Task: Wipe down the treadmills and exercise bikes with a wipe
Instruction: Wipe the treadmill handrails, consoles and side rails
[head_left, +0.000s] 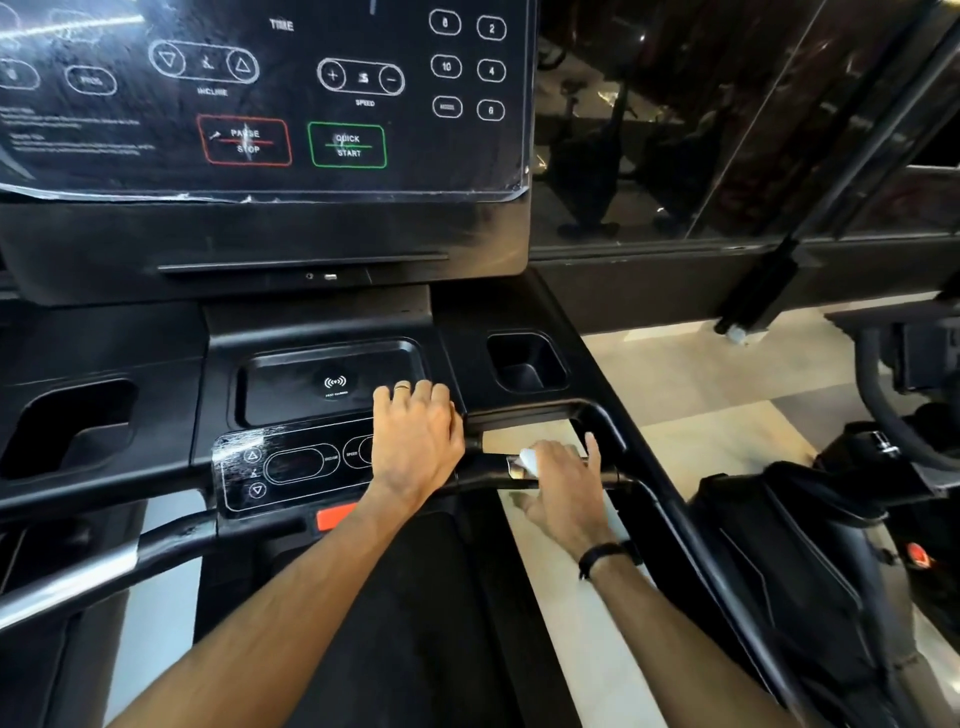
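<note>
Treadmill handlebar (488, 475) | right hand (563, 483) presses white wipe (529, 460) on it, scrubbing | left hand (418, 441) rests flat, fingers relaxed, bracing on console (291, 467).

Count of items on view — one treadmill (322, 322), with one upper console panel (260, 93) and one smaller lower control panel (291, 465). Recessed cup pockets: two, the left pocket (67, 421) and the right pocket (527, 361). Central tray with wireless symbol (335, 382): one. Red safety tab (335, 517): one. Numbered preset keys legible on the upper panel: five. Hands: two — left hand (415, 441) and right hand (563, 483). White wipe (529, 460): one. Ring (401, 386): one. Dark wristband (605, 556): one. Exercise bike (810, 545) alongside: one, partly seen.
</note>
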